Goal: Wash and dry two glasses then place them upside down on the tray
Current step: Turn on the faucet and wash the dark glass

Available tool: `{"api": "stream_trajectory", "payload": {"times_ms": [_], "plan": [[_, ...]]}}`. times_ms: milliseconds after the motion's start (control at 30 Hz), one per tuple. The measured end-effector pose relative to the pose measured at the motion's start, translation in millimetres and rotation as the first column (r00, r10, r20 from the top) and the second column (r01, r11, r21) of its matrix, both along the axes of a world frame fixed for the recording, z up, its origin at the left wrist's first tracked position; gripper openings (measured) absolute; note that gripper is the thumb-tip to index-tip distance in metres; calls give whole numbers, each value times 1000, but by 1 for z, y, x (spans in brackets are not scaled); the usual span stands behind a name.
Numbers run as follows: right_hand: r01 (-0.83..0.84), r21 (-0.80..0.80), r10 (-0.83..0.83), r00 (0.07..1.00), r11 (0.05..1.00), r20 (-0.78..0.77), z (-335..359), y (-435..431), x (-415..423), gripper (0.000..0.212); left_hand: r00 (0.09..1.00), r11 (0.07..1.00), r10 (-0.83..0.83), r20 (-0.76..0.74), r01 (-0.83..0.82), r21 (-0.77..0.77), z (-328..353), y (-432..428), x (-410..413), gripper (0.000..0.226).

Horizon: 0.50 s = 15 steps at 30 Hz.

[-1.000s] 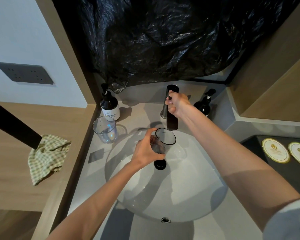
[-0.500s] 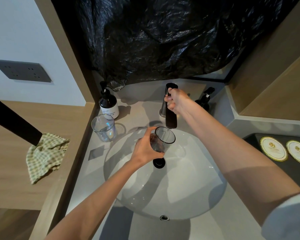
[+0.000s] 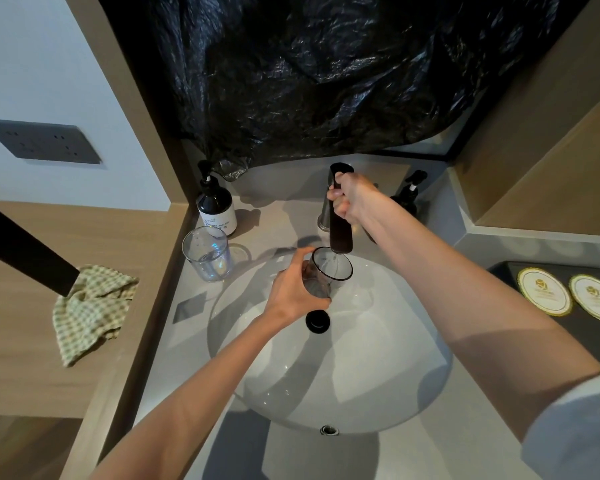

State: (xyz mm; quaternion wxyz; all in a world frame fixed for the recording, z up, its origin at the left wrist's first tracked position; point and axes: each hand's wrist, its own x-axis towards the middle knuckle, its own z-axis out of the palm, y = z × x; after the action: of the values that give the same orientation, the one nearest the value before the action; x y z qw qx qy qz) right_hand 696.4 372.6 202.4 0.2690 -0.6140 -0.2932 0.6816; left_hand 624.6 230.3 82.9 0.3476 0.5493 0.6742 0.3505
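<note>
My left hand [image 3: 291, 289] grips a clear glass [image 3: 329, 268] upright over the white basin [image 3: 395, 358], its rim right under the black faucet spout [image 3: 340, 233]. My right hand [image 3: 350, 200] is curled round the faucet handle at the back of the basin. A second clear glass [image 3: 207, 252] stands upright on the grey counter to the left of the basin. The dark tray [image 3: 506, 268] lies at the right edge, with two round gold-rimmed coasters [image 3: 542, 291] on it. A green checked cloth [image 3: 90, 306] hangs from a black bar on the left wall.
A dark soap bottle [image 3: 215, 206] stands behind the second glass, and another pump bottle [image 3: 409, 192] behind my right forearm. The black drain plug [image 3: 317, 321] sits in the basin. Black plastic sheeting [image 3: 326, 74] covers the mirror. A wooden ledge [image 3: 125, 341] borders the counter's left side.
My left hand has raised the glass up and slightly back, bringing its rim under the spout. My right hand stays on the faucet handle.
</note>
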Motion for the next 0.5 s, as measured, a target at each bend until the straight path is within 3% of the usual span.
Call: {"api": "stream_trajectory", "payload": {"times_ms": [133, 233, 300, 400, 500], "plan": [[-81, -2, 81, 995, 997, -50, 4, -8, 10, 33, 1000, 1000, 8, 27, -8, -2, 1, -1, 0, 88], [-166, 102, 169, 985, 981, -24, 12, -20, 27, 19, 999, 1000, 10, 33, -10, 3, 2, 0, 2, 85], [-206, 255, 184, 977, 945, 109, 11, -31, 44, 19, 999, 1000, 8, 33, -8, 11, 2, 0, 2, 85], [-289, 498, 112, 928, 817, 356, -6, -52, 78, 26, 1000, 1000, -1, 26, 1, 15, 1, 2, 3, 89], [-361, 582, 70, 885, 728, 461, -36, -77, 108, 18, 1000, 1000, -1, 2, 1, 22, -2, 5, 3, 92]]}}
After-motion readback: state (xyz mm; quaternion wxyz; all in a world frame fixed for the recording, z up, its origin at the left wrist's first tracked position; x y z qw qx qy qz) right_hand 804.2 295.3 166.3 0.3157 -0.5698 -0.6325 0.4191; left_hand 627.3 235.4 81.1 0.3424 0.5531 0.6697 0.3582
